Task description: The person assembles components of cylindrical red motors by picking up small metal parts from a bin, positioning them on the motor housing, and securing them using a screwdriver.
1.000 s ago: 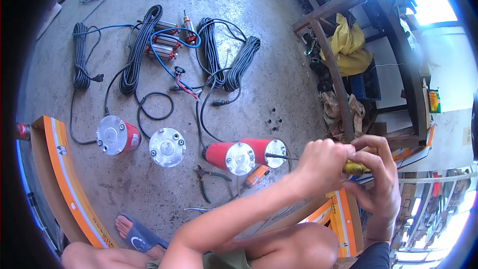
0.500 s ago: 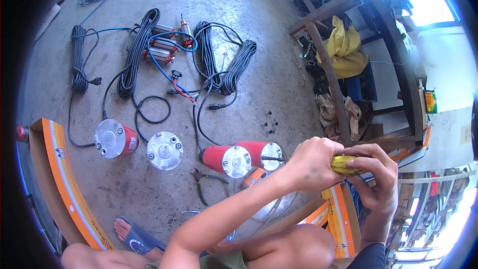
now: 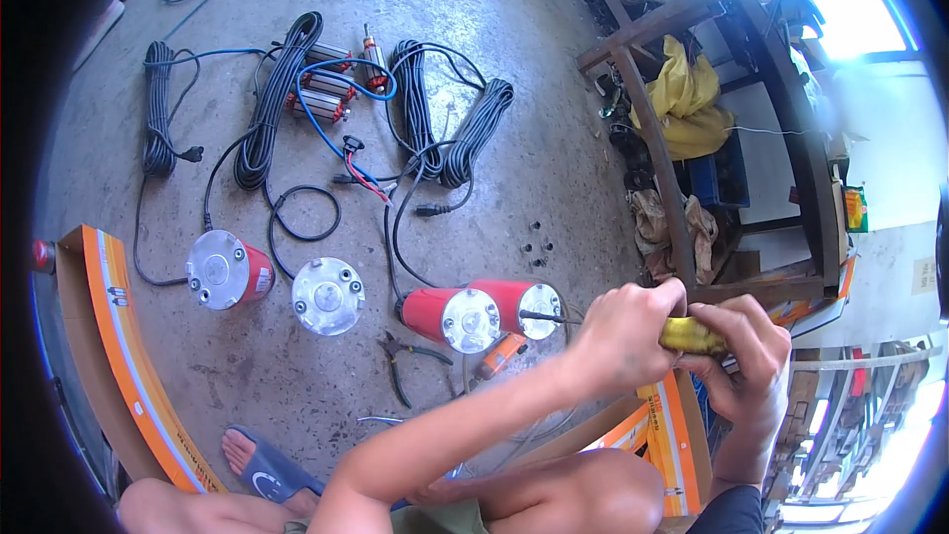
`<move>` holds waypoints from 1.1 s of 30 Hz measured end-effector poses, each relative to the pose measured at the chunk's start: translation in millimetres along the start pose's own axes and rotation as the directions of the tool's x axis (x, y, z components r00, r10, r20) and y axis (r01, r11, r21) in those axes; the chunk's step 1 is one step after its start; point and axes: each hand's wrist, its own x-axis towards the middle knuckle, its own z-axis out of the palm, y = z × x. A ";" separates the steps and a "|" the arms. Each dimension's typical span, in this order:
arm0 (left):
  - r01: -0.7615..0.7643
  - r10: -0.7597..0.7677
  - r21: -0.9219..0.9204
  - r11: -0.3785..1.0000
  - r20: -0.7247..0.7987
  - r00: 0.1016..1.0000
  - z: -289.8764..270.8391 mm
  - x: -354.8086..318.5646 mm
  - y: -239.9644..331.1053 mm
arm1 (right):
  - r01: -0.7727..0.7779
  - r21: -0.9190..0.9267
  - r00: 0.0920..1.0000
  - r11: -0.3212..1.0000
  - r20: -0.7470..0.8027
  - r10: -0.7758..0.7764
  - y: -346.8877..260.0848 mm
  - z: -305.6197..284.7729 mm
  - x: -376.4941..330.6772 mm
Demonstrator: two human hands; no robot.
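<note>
My left hand [image 3: 625,336] is closed around the front of a screwdriver with a yellow handle [image 3: 694,336]. Fingers of my right hand [image 3: 748,356] wrap the handle's rear end. The thin shaft sticks out leftward, its dark tip [image 3: 534,315] overlapping the end cap of a red cylindrical motor housing [image 3: 496,295]. Whether the tip touches the cap I cannot tell. Beside it lies a second red housing [image 3: 427,316] with a silver cap. Further left stand another red housing [image 3: 259,275] and one seen from its silver top [image 3: 327,297].
Pliers [image 3: 397,366] and an orange tool [image 3: 502,356] lie by the housings. Coiled black cables [image 3: 277,109] and several armatures [image 3: 323,104] cover the floor beyond. Small dark parts [image 3: 535,248] sit to the right. Open cartons [image 3: 138,356] flank me; a wooden rack [image 3: 652,129] stands right.
Both hands stay on the screwdriver; my left hand has shifted slightly and more of the thin shaft shows. The view has tilted a little.
</note>
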 end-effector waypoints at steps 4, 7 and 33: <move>-0.207 0.349 0.297 0.932 -0.582 0.734 40.9 -23.6 11.6 | -0.214 0.033 0.969 0.976 -0.116 0.216 12.6 17.0 -4.3; -0.158 0.191 0.173 0.972 -0.197 0.962 21.9 -5.7 9.9 | -0.204 -0.020 0.974 0.979 -0.107 0.201 10.7 13.4 -12.4; -0.229 0.365 0.317 0.920 -0.488 0.793 9.2 -20.9 20.2 | 0.149 0.240 0.953 0.959 -0.295 -0.074 -4.0 11.8 -8.1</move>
